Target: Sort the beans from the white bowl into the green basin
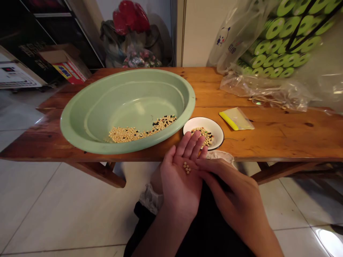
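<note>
My left hand is held palm up with its fingers stretched out, in front of the bench edge. Several small cream beads lie in a cluster on that palm. My right hand comes in from the right, thumb and forefinger pinched on a thin needle that points at the beads. Just beyond my left fingertips is a white bowl with a dark rim, holding mixed beads, partly hidden by the fingers. A large green basin to the left holds cream and black beads along its near side.
Basin and bowl stand on a wooden bench. A small clear packet with a yellow strip lies right of the bowl. Clear plastic bags with green rolls fill the back right. An opened carton and bagged things are behind.
</note>
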A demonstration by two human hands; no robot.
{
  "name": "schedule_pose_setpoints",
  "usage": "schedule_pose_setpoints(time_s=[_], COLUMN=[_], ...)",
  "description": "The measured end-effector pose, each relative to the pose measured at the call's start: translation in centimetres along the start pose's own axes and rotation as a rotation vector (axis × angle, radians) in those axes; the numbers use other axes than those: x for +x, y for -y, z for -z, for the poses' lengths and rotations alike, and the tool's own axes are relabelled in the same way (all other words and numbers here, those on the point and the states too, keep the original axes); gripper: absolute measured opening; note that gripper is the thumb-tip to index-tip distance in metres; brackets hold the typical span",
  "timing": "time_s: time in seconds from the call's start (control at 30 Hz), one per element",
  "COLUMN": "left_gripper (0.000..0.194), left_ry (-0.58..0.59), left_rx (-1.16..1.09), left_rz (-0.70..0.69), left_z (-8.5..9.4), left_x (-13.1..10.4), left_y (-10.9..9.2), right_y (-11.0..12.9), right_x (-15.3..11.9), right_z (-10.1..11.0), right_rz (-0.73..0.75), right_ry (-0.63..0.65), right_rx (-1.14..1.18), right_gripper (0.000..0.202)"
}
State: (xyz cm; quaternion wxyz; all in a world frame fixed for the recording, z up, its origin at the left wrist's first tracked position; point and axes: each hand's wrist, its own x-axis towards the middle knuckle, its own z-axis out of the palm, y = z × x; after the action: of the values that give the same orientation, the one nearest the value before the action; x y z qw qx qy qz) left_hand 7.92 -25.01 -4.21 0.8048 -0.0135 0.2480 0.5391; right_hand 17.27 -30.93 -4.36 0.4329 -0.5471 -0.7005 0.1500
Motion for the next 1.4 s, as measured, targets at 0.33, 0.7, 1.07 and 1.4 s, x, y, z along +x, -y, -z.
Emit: schedule_pose_setpoints(time_s=[0.33,0.7,1.07,1.4], left_gripper=[0.036,0.04,0.039,0.043], left_ry=[0.003,-0.002,-0.002,0.011], left_rx=[0.045,0.038,-0.002,-0.015], left_rz=[0.055,0.058,0.056,0.055], left_z=[-0.18,-0.27,-0.26,-0.18], left_x=[-0.12,-0.17,-0.09,-0.12], left_y=[0.08,0.1,0.06,-0.03], right_y=[-0.09,-0.16,-0.19,-0.12], right_x=[0.18,0.3,0.32,0.42], right_z=[-0.56,-0.52,-0.61,-0.55], right_rz=[-0.027,-0.022,-0.016,-0.003], right_ry=[-0.042,-0.041,-0.027,-0.042], right_rx=[-0.058,-0.05,-0.022,0.007], right_gripper=[0.016,0.019,0.02,0.016])
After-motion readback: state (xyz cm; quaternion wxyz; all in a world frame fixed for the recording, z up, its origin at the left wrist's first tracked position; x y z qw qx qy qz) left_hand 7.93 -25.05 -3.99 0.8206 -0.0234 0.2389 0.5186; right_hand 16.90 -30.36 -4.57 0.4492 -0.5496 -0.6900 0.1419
